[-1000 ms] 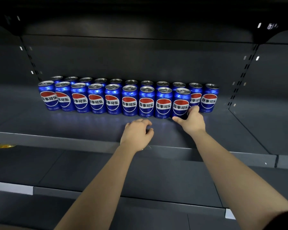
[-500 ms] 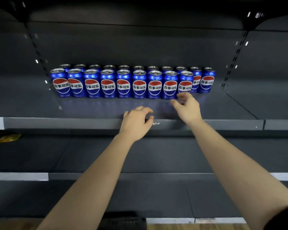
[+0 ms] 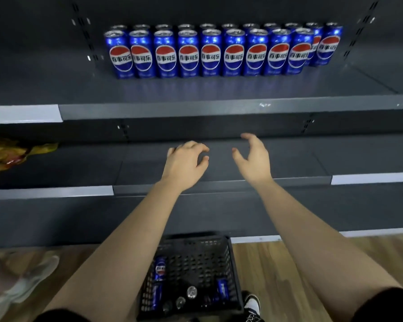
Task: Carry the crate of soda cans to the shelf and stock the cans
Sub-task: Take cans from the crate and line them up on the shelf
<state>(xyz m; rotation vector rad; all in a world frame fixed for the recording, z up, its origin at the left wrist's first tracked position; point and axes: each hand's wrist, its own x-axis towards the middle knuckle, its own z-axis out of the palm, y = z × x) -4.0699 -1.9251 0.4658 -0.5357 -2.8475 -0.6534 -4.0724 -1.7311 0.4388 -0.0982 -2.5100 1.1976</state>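
A: Two rows of cans (image 3: 209,52) are standing on the shelf (image 3: 219,109) at upper centre, and a few more are lying in the crate (image 3: 203,254) at the bottom.

B: The left hand (image 3: 184,163) and right hand (image 3: 254,159) are hovering mid-frame, fingers loosely curled, gripping nothing.

A: Restocking step, I'd say. Next they're needing to reach down into that crate for another can.
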